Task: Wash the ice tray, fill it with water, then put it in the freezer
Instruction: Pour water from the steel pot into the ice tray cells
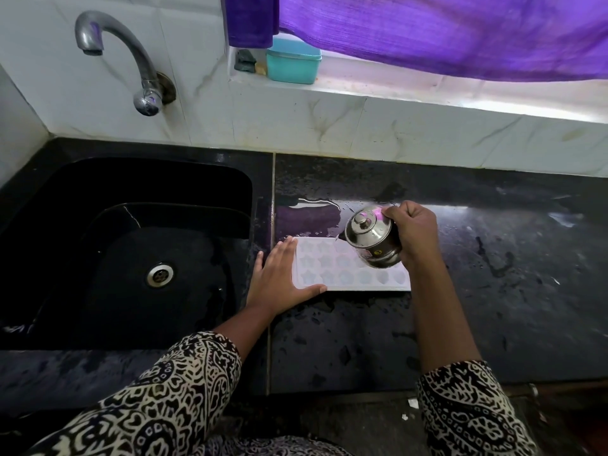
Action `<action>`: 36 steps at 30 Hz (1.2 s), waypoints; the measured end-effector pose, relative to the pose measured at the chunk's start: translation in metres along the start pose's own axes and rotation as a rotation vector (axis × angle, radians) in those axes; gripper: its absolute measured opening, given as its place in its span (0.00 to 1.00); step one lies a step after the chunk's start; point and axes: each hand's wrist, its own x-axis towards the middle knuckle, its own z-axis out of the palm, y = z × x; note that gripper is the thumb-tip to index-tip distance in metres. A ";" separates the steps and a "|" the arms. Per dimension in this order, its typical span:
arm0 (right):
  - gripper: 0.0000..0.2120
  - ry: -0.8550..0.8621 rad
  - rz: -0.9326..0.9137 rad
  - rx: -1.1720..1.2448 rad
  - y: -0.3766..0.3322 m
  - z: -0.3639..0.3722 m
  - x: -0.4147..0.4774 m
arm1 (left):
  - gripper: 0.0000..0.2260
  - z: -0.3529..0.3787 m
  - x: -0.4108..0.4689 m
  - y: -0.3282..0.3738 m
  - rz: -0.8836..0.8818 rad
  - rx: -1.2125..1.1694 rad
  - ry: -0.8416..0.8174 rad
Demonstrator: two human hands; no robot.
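A white ice tray (pixel 342 268) with star and flower shaped cells lies flat on the wet black counter (pixel 493 264), just right of the sink. My left hand (pixel 283 274) rests flat on the tray's left end, fingers spread, thumb along its near edge. My right hand (pixel 414 232) grips a small lidded steel pot (pixel 373 240), tilted on its side over the tray's right part, its lid facing left. A thin trickle of water seems to run from the pot near the tray's far edge.
A deep black sink (pixel 82 258) with a steel drain (pixel 160 275) lies to the left, and a curved steel tap (pixel 131 60) sticks out of the tiled wall above it. A teal box (pixel 292 60) stands on the window ledge under a purple curtain (pixel 444 31). Water is pooled behind the tray.
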 end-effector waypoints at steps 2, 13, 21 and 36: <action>0.16 0.000 -0.003 -0.005 0.000 0.000 0.000 | 0.52 -0.001 0.000 0.000 -0.001 0.003 -0.006; 0.17 0.003 0.001 -0.023 -0.001 0.001 -0.003 | 0.54 0.000 0.001 0.000 -0.002 -0.001 -0.008; 0.16 0.009 0.016 -0.032 -0.002 0.000 -0.005 | 0.53 0.001 0.001 -0.001 0.001 -0.002 -0.007; 0.15 0.020 0.035 -0.053 -0.005 -0.001 -0.004 | 0.53 0.001 0.001 -0.001 0.001 -0.011 -0.006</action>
